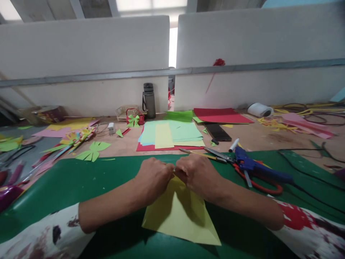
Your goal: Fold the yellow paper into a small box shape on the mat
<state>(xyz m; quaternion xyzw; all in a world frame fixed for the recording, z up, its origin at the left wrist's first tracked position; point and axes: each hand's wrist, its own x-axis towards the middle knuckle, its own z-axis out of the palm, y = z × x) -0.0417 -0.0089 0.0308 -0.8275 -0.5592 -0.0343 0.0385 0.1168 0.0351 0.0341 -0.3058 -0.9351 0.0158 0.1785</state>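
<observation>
A sheet of yellow paper hangs toward me over the green mat, its upper end pinched between both fists. My left hand is closed on the paper's top from the left. Close against it, my right hand grips the same end from the right. The fingertips and the pinched part are mostly hidden by the knuckles. Just beyond my right hand lie scissors with red handles, and a blue glue gun rests over them.
Behind the hands sits a stack of coloured paper. A dark bottle stands near the white partition. A phone and a white marker lie to the right. Green paper leaves and paper flowers lie left. Cables cross the right side.
</observation>
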